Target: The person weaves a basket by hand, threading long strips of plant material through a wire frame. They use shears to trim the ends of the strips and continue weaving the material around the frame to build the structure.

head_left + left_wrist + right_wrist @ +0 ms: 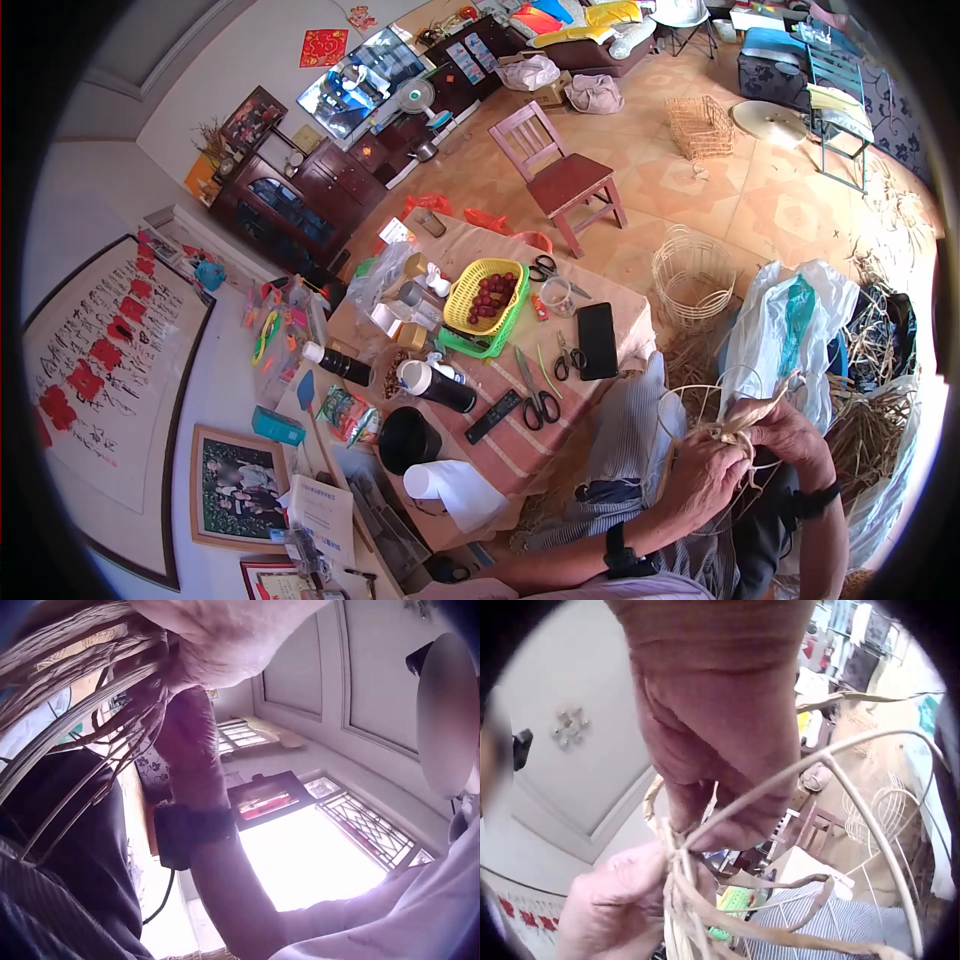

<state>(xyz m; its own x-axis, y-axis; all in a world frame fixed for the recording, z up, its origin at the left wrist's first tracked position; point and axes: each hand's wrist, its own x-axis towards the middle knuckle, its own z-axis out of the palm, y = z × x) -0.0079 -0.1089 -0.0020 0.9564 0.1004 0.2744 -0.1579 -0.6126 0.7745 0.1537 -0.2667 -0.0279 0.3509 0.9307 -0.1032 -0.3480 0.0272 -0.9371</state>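
Observation:
Both hands meet over the lap at a bundle of dried straw strips [738, 428], bound around a round frame of thin pale rods [877, 817]. The left hand [705, 472] pinches the bundle between thumb and fingers; the right wrist view shows this left hand [619, 904] at the twisted, wrapped part. Close against it, the right hand [795, 435] curls its fingers on a strip at the top of the wrap. Long loose strips [75, 682] trail from the hands in the left wrist view. The right fingertips are partly hidden behind the rods.
Left of the lap, a table [640, 330] bears scissors [540, 405], a phone [597, 340], a yellow basket [460, 300] of red fruit and several bottles. An open-rod basket [692, 275], a white plastic bag [785, 320] and loose straw [870, 440] lie to the right.

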